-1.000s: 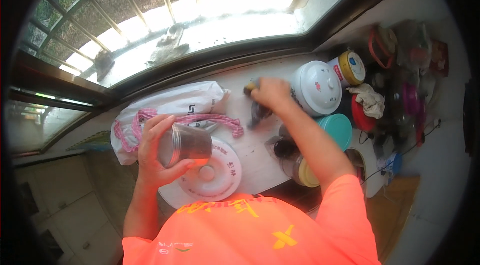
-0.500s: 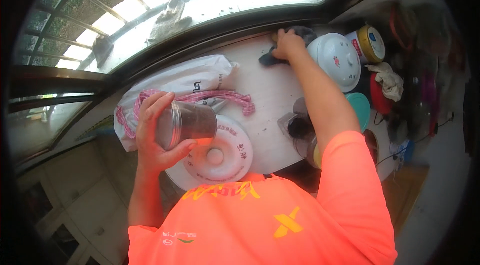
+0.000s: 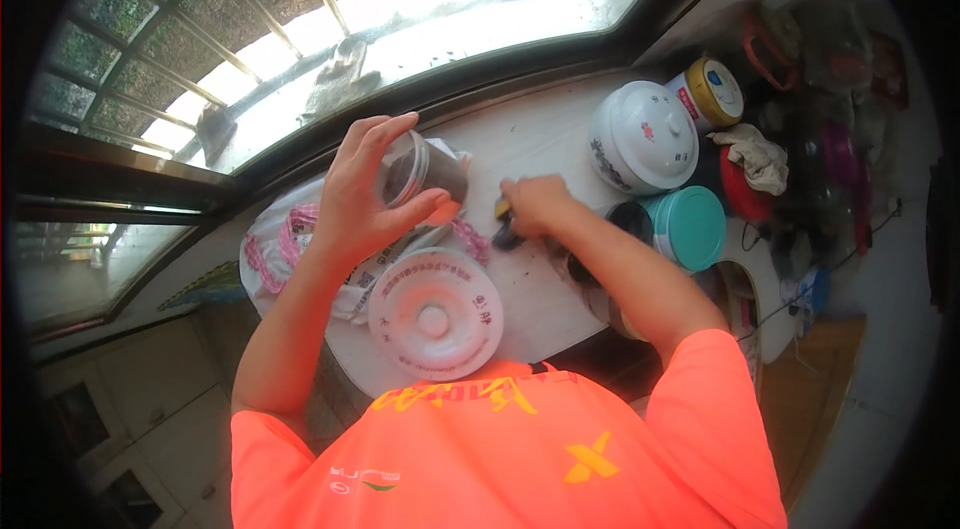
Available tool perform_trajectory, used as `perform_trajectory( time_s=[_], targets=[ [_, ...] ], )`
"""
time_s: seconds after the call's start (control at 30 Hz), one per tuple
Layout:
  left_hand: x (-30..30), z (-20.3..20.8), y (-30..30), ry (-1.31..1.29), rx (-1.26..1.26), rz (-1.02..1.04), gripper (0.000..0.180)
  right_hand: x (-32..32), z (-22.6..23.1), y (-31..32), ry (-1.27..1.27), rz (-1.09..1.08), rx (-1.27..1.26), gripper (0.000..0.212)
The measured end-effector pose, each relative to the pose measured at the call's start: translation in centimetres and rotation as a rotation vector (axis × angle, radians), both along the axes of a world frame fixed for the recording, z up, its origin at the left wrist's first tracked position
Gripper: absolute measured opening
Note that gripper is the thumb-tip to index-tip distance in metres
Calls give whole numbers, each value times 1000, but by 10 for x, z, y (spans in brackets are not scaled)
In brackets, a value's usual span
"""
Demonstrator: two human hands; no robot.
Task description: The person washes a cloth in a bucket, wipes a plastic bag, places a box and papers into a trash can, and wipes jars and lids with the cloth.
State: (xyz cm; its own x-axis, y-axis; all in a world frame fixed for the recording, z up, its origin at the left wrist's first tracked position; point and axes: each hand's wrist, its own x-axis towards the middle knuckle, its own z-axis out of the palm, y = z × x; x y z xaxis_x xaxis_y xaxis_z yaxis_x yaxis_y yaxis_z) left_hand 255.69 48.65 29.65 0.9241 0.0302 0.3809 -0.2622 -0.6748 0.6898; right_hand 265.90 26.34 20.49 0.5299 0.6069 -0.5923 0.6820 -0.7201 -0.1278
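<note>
My left hand is raised over the left part of the table, thumb and fingers curved around a clear plastic jar with dark contents. The jar is tilted on its side. My right hand, slightly blurred, is closed on a dark cloth with a yellow patch, low over the tabletop. Below the jar, close to my body, lies a round white lid with a central knob. A white plastic bag and a pink checked cloth strip lie beneath my left hand and forearm.
At the right stand a white lidded pot, a can with a yellow lid and a teal-lidded container. A red container has a beige cloth on it. A barred window runs along the table's far edge.
My right hand has drawn the dark cloth back from the far edge toward the table's middle. My left hand has moved the jar up and to the right, away from the white lid.
</note>
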Motion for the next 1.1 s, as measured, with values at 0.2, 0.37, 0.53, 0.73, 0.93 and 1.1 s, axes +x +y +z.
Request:
perform_trajectory(
  time_s=[0.2, 0.37, 0.53, 0.73, 0.93, 1.1],
  targets=[
    [51, -13, -25, -94, 155, 5, 71, 82, -14, 0, -415, -290, 267, 37],
    [87, -40, -38, -35, 222, 27, 71, 42, -66, 18, -449, -240, 419, 21],
    [103, -61, -48, 25, 272, 36, 71, -27, -54, 12, -382, -161, 338, 22],
    [108, -89, -66, 131, 330, -69, 73, -63, -43, -14, -113, -179, 337, 23],
    [112, -115, -72, 72, 426, -57, 76, -1, -40, -30, -594, -572, 410, 26],
    [116, -125, -77, 42, 505, -62, 78, 12, -57, -45, -452, -537, 302, 41]
  ],
)
